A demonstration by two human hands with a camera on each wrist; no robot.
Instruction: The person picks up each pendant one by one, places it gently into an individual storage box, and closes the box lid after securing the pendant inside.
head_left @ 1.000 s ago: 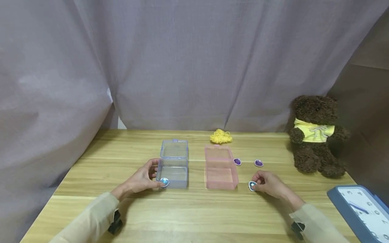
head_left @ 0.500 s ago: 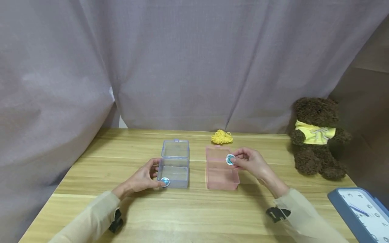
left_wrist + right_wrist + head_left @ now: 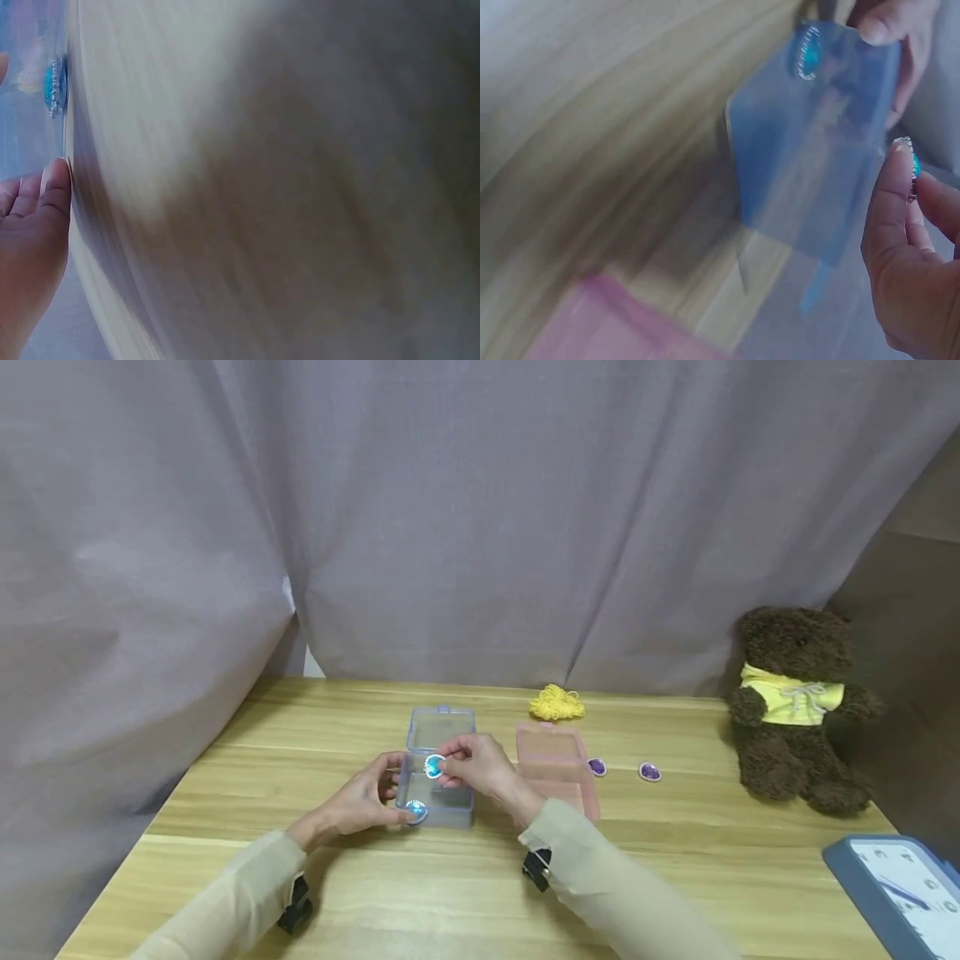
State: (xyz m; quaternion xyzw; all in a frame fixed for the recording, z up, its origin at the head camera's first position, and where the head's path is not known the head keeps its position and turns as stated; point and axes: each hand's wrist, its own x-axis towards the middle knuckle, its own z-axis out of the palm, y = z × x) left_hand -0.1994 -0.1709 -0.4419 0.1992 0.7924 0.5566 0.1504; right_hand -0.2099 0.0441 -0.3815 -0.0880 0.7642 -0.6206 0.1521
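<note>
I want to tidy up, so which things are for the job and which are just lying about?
Probably for the job: a blue gem in the right hand; a second blue gem; the blue box the left hand holds.

Apparently just lying about: pink box, two purple gems, yellow string, teddy bear, clock.
</note>
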